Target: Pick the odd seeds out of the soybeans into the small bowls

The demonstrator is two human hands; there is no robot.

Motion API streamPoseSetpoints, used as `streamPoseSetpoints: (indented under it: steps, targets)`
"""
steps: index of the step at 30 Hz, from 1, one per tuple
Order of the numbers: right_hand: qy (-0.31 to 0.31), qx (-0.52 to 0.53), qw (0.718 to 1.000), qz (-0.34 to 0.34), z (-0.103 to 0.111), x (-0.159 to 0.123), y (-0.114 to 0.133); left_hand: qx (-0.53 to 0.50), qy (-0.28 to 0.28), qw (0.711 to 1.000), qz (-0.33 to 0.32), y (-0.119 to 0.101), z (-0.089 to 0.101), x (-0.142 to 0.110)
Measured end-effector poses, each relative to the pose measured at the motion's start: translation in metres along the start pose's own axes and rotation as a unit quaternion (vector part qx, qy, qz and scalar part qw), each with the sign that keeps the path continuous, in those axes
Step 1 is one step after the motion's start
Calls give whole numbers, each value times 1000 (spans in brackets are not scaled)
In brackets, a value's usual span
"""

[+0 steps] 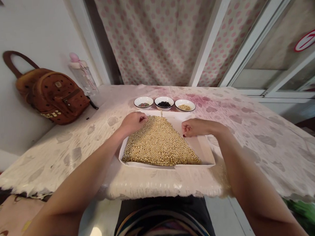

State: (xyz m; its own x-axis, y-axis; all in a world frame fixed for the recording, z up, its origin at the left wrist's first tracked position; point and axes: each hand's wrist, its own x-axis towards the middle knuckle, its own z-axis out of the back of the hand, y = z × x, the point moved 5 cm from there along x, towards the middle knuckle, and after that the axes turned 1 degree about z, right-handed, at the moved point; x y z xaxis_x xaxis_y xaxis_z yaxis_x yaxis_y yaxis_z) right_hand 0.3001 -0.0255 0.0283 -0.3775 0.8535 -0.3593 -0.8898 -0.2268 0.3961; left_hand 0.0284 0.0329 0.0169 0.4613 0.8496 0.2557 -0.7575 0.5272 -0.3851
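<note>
L hand (133, 123) curled at top-left edge of soybean pile (158, 142), R hand (196, 127) loosely curled just right of it; can't tell if either holds anything. Pile in white tray (207, 154); behind, 3 white bowls (143, 98), brown backpack (53, 96) far L.

White wall (38, 25), pink polka-dot curtain (148, 38), white-framed glass panels (272, 67), pale floor (224, 216)

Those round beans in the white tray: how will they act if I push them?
The beans look small, round and hard, so they will probably roll easily. They sit tightly packed, so a push would likely shift many at once. The white tray seems to have only a low edge, so some might spill over it.
</note>
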Motion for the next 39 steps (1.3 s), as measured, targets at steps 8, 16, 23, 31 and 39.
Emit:
streamPoseSetpoints:
  steps: [8,16,23,31,39]
  targets:
    - [-40,20,999,-26,-2,7,-2,-2,4,1000,6,-1,1,0]
    - [-9,59,998,-18,-3,4,1,2,3,1000,4,0,0,0]
    - [-55,-13,998,-32,-4,9,5,-2,4,1000,2,0,-1,1]
    - [-130,-71,989,-6,-5,16,0,3,2,1000,3,-2,0,0]
    - [-245,-70,966,44,0,26,5,-5,0,1000,-4,-2,0,-1]
